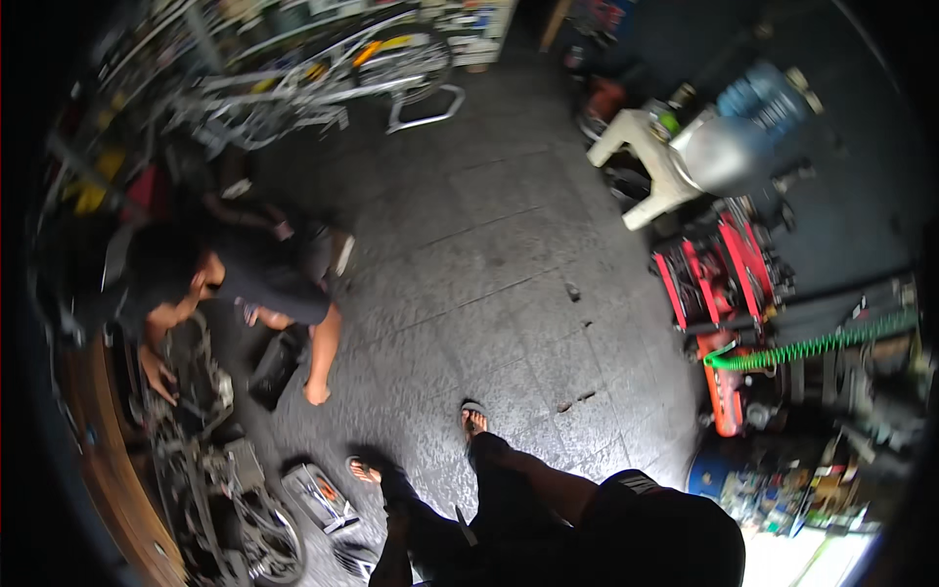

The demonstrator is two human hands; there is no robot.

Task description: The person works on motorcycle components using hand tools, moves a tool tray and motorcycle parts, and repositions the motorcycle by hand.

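Grip: undetermined for both hands. Left hand [397, 526], dark blur between 6 and 7 o'clock, against the dark trousers [425, 519]; finger spread and any contents cannot be told. Right hand, lost in shadow beyond the right forearm [562, 491] at 5 o'clock; whether open or closed, cannot be told.

Pale sliver [465, 526], one, narrow, kind unclear: 6 o'clock, between the wearer's forearms; held or loose, cannot be told.

Tray [302, 503], one, holding orange-marked items: 7 o'clock, on the floor [469, 254], near the wearer's sandalled feet.

Stripped motorcycle [240, 470], one: 8 o'clock. Black bin [274, 374], one: 8 o'clock, beside it.

Co-worker [264, 284], one, crouched, dark clothing: 9 o'clock, a hand [156, 374] over the machine parts.

Second motorcycle [323, 93], blurred: 11 o'clock.

White stool [641, 127]: 2 o'clock; blue water jug [768, 103] just beyond.

Red tool rack [743, 259]: 3 o'clock.

Green coiled hose [812, 344]: 3 o'clock, below the rack.
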